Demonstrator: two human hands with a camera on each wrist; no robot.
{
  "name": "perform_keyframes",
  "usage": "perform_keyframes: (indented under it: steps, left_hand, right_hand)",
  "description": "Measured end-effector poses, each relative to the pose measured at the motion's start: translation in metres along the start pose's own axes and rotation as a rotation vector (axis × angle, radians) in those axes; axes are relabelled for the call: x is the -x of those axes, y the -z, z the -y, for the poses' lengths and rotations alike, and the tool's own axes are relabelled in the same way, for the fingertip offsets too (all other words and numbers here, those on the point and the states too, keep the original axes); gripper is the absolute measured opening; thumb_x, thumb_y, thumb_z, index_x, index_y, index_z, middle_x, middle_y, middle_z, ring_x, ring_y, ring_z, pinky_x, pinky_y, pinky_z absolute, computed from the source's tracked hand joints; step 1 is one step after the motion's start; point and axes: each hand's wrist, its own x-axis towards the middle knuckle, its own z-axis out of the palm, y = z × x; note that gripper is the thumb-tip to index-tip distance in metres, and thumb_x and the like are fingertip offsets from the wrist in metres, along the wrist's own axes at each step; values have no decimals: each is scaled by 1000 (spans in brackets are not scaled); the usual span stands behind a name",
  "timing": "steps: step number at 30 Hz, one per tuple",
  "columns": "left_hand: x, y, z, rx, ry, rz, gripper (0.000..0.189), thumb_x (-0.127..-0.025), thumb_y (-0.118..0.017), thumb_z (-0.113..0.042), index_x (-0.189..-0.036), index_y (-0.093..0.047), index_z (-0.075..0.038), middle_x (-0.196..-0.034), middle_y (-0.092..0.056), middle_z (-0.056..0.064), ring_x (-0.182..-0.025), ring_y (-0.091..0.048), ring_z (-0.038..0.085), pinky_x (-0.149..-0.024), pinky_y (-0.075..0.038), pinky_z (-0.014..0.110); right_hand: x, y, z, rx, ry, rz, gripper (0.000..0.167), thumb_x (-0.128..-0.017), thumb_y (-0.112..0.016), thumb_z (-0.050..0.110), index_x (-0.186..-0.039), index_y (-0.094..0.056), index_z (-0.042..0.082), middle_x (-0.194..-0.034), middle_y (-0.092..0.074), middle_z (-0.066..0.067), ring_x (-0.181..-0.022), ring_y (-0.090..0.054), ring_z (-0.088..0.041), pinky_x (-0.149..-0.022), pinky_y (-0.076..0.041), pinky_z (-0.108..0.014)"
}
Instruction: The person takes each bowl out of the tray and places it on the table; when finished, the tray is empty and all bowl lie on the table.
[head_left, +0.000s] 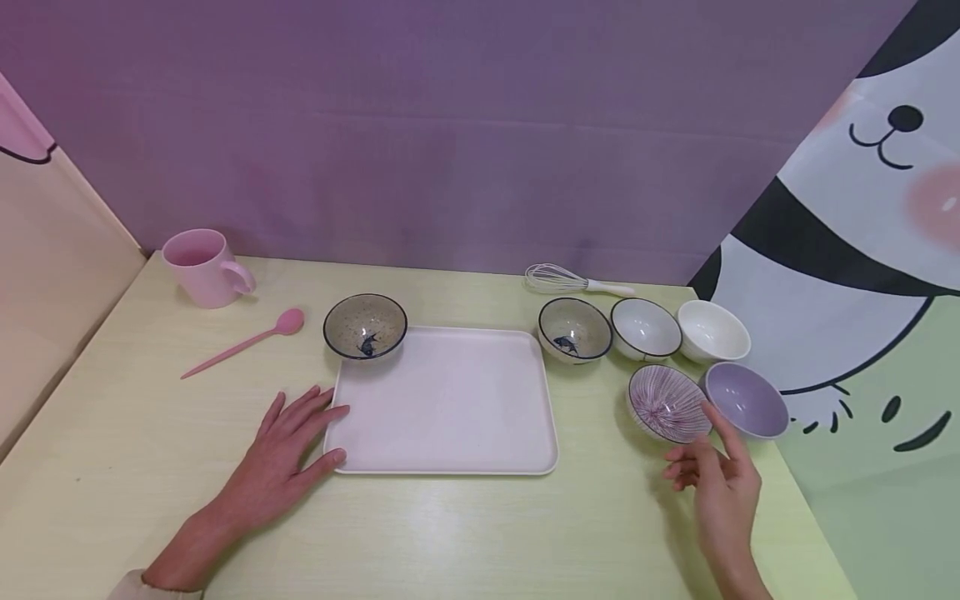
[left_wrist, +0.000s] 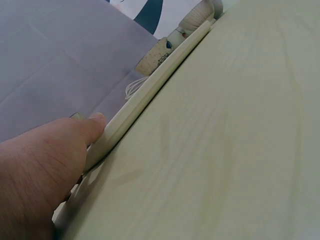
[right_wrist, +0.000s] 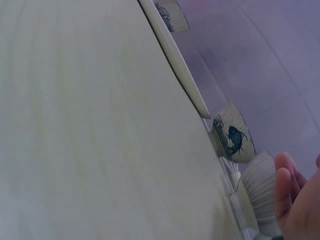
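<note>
My left hand (head_left: 281, 467) lies with fingers spread at the left edge of a white rectangular tray (head_left: 450, 408). In the left wrist view its thumb (left_wrist: 95, 127) is beside the tray's rim. A speckled bowl (head_left: 365, 327) with a dark rim and fish drawing sits at the tray's back left corner. Over on the right, my right hand (head_left: 723, 487) hovers by a purple-striped bowl (head_left: 663, 404), index finger extended and the others loosely bent. Its index fingertip overlaps that bowl's right rim, near a plain lilac bowl (head_left: 750, 400); whether it touches, I cannot tell.
Behind the striped bowl stand a second fish bowl (head_left: 573, 331), a dark-rimmed white bowl (head_left: 647, 327) and a plain white bowl (head_left: 716, 332). A whisk (head_left: 573, 281) lies along the back edge. At left are a pink mug (head_left: 202, 271) and a pink spoon (head_left: 247, 343).
</note>
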Motion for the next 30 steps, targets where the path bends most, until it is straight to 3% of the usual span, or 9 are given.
perform_keyframes:
  steps: [9,30]
  left_hand:
    - [-1,1,-2,13,13,11,52,-106,-74,-34,-153,-65,-13,-163,-56,19,-158,-40,46,-140,-6,55]
    - [0,1,-1,3,21,20,52,-107,-73,-35,-154,-65,-14,-163,-56,18,-159,-39,46,-140,-6,55]
  right_hand:
    - [7,-28,10,13,63,90,43,-113,-49,-7,-154,-62,-2,-71,-75,-6,-51,-67,-13,-44,-52,-20]
    - [17,-85,17,65,152,339,41,-111,-55,-7,-151,-62,-4,-74,-75,-5,-54,-68,-11,-47,-55,-19]
